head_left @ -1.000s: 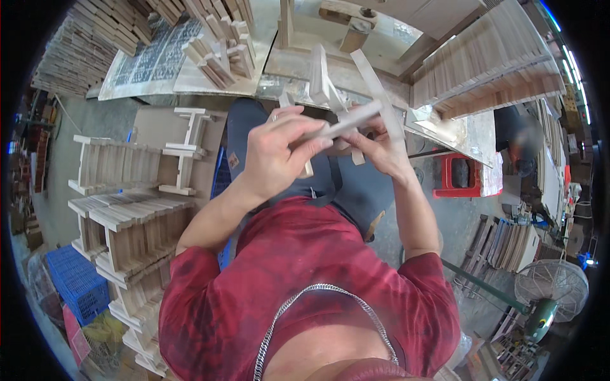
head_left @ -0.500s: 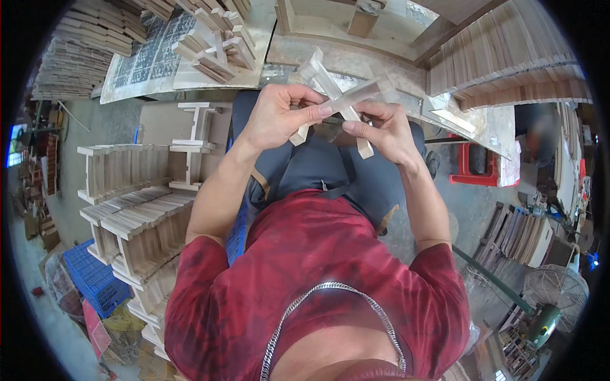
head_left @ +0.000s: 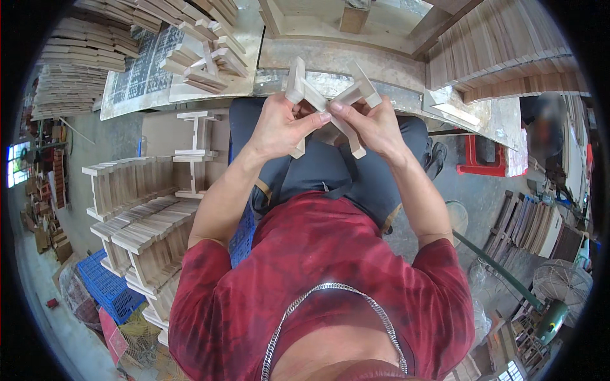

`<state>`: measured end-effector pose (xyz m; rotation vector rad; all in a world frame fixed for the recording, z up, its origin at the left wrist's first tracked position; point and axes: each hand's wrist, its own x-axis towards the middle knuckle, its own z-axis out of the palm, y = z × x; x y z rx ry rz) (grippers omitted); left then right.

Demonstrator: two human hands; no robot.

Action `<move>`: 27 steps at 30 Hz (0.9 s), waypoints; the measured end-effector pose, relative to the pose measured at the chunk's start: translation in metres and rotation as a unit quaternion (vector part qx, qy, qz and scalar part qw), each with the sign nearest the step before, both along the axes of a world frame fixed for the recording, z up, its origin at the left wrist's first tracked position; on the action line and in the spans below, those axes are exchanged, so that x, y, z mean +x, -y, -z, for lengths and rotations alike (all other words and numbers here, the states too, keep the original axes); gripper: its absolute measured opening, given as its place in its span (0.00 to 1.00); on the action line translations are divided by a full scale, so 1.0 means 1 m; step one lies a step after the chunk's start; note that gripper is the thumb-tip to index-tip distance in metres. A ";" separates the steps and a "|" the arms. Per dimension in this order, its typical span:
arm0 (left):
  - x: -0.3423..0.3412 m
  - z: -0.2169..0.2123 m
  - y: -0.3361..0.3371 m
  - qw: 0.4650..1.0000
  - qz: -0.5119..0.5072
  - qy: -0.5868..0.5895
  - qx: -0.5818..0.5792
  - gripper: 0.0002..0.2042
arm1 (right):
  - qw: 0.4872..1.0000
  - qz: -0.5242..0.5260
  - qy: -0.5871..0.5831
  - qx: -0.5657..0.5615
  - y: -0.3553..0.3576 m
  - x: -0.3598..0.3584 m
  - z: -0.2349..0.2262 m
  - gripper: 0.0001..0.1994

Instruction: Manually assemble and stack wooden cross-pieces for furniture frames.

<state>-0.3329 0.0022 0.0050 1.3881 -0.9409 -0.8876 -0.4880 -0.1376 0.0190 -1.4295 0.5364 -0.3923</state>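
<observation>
Wooden cross-piece (head_left: pixel 330 105) is up in the air over the person's lap, just off the counter's (head_left: pixel 381 63) near edge. Left hand (head_left: pixel 279 127) and right hand (head_left: pixel 375 124) both have a closed grip on it, probably to steady the crossed slats.

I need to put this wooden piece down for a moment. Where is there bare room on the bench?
The grey bench strip just beyond both hands, between the block pile on the left and the slat stack on the right, is bare. The bench's left end and the floor racks are crowded.
</observation>
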 end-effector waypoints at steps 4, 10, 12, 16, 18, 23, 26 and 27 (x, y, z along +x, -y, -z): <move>-0.002 0.014 0.011 0.999 -0.026 0.015 0.042 0.11 | 1.000 0.000 -0.021 -0.002 0.008 0.005 0.016 0.15; 0.010 0.001 0.027 0.979 0.023 -0.189 0.069 0.11 | 0.993 -0.053 -0.047 0.095 0.036 0.006 0.027 0.21; 0.019 0.002 0.030 0.978 -0.013 -0.199 0.057 0.12 | 1.000 -0.005 0.009 0.024 0.041 -0.006 0.021 0.21; 0.034 0.008 0.047 0.974 -0.030 -0.221 0.041 0.13 | 0.877 0.009 -0.013 -0.480 0.027 -0.010 0.002 0.20; 0.034 0.004 0.053 0.963 -0.015 -0.267 0.039 0.16 | 0.898 0.042 -0.071 -0.431 0.029 -0.008 0.004 0.19; 0.034 0.016 0.060 0.993 -0.055 -0.044 -0.092 0.17 | 0.913 0.118 -0.094 -0.379 0.061 0.003 -0.001 0.17; 0.031 0.001 0.081 0.955 -0.122 0.263 -0.066 0.16 | 0.898 0.136 -0.099 -0.406 0.087 0.021 -0.005 0.17; 0.038 0.000 0.089 0.953 -0.124 0.265 -0.074 0.16 | 0.895 0.138 -0.112 -0.410 0.093 0.028 -0.013 0.17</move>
